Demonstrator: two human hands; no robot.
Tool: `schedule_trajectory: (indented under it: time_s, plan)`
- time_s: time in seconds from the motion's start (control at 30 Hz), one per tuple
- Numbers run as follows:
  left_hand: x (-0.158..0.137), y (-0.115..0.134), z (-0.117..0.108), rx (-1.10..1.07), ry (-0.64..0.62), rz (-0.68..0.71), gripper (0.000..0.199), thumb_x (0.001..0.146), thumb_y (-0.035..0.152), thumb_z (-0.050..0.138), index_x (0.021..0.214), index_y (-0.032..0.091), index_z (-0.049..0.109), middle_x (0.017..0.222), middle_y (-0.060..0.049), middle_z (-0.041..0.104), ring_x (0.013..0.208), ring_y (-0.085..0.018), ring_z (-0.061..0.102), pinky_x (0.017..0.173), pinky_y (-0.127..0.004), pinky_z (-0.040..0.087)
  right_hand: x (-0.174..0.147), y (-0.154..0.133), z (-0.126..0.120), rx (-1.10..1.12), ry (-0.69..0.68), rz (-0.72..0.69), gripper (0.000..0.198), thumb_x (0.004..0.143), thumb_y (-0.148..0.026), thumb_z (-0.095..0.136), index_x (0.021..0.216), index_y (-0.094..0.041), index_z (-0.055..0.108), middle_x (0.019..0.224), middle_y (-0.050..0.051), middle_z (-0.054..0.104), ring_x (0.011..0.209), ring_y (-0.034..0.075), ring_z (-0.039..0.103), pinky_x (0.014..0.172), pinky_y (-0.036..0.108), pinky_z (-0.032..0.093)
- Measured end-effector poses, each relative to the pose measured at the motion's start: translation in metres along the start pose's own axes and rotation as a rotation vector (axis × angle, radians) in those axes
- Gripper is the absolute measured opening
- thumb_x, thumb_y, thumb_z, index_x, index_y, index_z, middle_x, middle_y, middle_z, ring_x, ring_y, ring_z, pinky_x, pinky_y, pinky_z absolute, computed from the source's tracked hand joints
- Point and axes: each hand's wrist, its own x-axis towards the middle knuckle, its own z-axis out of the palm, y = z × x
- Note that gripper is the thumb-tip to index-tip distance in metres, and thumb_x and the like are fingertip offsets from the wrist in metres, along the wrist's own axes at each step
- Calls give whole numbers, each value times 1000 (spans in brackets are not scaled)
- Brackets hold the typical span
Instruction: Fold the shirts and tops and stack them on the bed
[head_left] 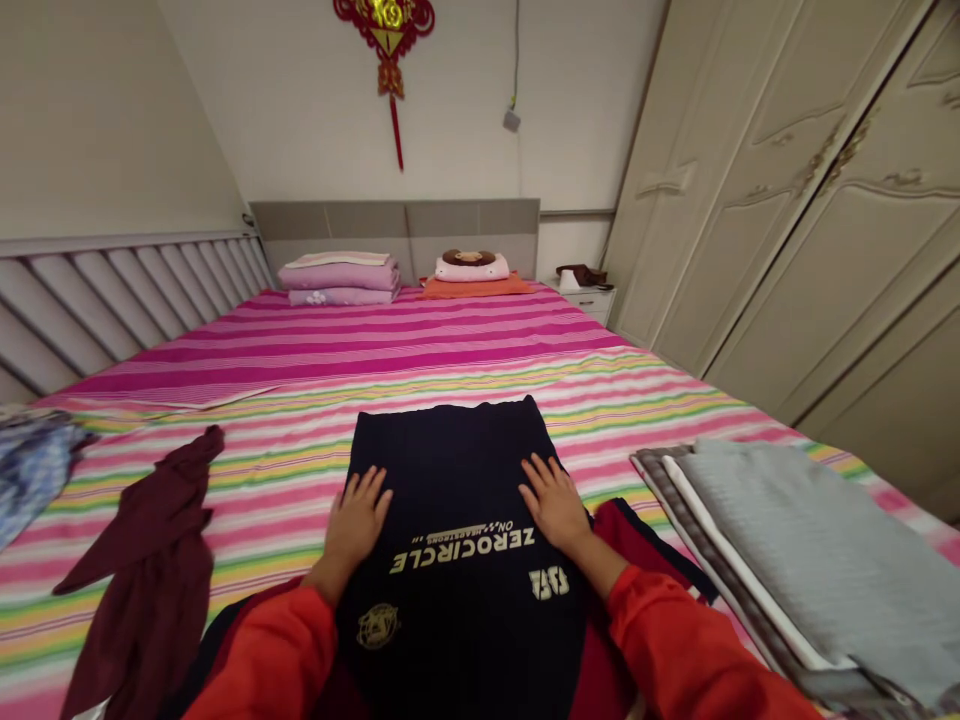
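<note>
A dark navy shirt (457, 480) with white lettering lies on the striped bed, its printed side up and the words upside down to me. Its sides are tucked in, making a narrow panel, while dark red sleeves (637, 540) stick out on both sides near my forearms. My left hand (360, 515) rests flat on the panel's left edge, fingers spread. On the right edge, my right hand (553, 503) lies flat too, its fingers apart. Neither hand grips the cloth. The shirt's lower part runs out of view at the bottom.
A maroon garment (161, 560) lies crumpled to the left, beside a blue checked cloth (34, 465). Folded grey clothes (817, 550) are stacked on the right. Folded bedding (341, 275) and a pillow (472, 268) sit by the headboard (472, 225). A wardrobe (795, 220) stands along the right.
</note>
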Motion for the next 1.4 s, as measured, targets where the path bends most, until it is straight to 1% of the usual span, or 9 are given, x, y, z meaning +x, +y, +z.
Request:
schedule_trajectory:
  time_s: [0.13, 0.3, 0.37, 0.6, 0.7, 0.8, 0.93, 1.07, 1.4]
  plan:
    - [11, 3, -3, 38, 86, -175, 50, 96, 31, 31, 141, 18, 49, 153, -11, 41, 141, -38, 34, 110, -66, 30, 18, -2, -6, -1, 70, 168, 55, 100, -35, 28, 149, -14, 38, 157, 11, 32, 147, 28, 25, 118, 51, 21]
    - [4, 79, 13, -108, 21, 411, 48, 98, 29, 28, 142, 26, 48, 150, -4, 46, 140, -23, 39, 114, -49, 33, 8, -61, 15, 116, 61, -272, 51, 100, -38, 29, 147, -24, 42, 155, 4, 38, 146, 23, 29, 118, 46, 24]
    - [11, 91, 19, -122, -21, 456, 47, 98, 32, 30, 141, 31, 47, 149, 0, 48, 141, -23, 39, 114, -51, 32, 13, -67, 24, 128, 28, -331, 50, 101, -40, 28, 147, -28, 42, 155, 1, 38, 145, 22, 30, 118, 47, 24]
    - [75, 12, 8, 7, -24, -11, 51, 95, 35, 38, 145, 25, 44, 155, -5, 40, 144, -30, 32, 115, -55, 29, 79, 17, -2, -16, -2, 11, 54, 101, -37, 29, 151, -19, 35, 159, 4, 30, 148, 23, 23, 120, 44, 21]
    - [85, 6, 4, 33, 44, -166, 51, 96, 33, 33, 142, 20, 47, 153, -10, 41, 142, -35, 33, 112, -65, 26, 89, 22, -9, -46, 56, 159, 55, 100, -34, 27, 150, -13, 35, 159, 9, 30, 149, 26, 20, 121, 49, 14]
    - [79, 44, 14, -19, 163, 79, 49, 96, 30, 29, 137, 18, 54, 151, -12, 45, 140, -32, 38, 115, -58, 27, 81, -17, 4, -6, 151, -2, 55, 99, -33, 29, 150, -15, 36, 159, 9, 30, 149, 27, 20, 120, 50, 15]
    - [76, 100, 31, -152, 42, 468, 48, 97, 27, 28, 139, 26, 51, 148, -3, 50, 139, -20, 41, 117, -44, 30, 72, -73, 27, 105, 59, -302, 54, 99, -33, 26, 152, -21, 33, 157, 4, 34, 146, 22, 27, 119, 45, 23]
    - [100, 106, 34, -120, 8, 347, 47, 98, 33, 30, 141, 31, 48, 151, -1, 45, 144, -24, 33, 118, -51, 26, 99, -76, 28, 61, 3, -209, 54, 99, -36, 26, 151, -23, 35, 159, 0, 30, 148, 24, 21, 120, 47, 19]
    - [155, 51, 18, 10, -105, -56, 58, 97, 49, 25, 150, 28, 34, 159, -3, 31, 148, -34, 21, 117, -57, 20, 162, -10, 16, 42, 1, 90, 64, 98, -55, 25, 153, -23, 31, 161, 2, 24, 149, 32, 15, 120, 53, 14]
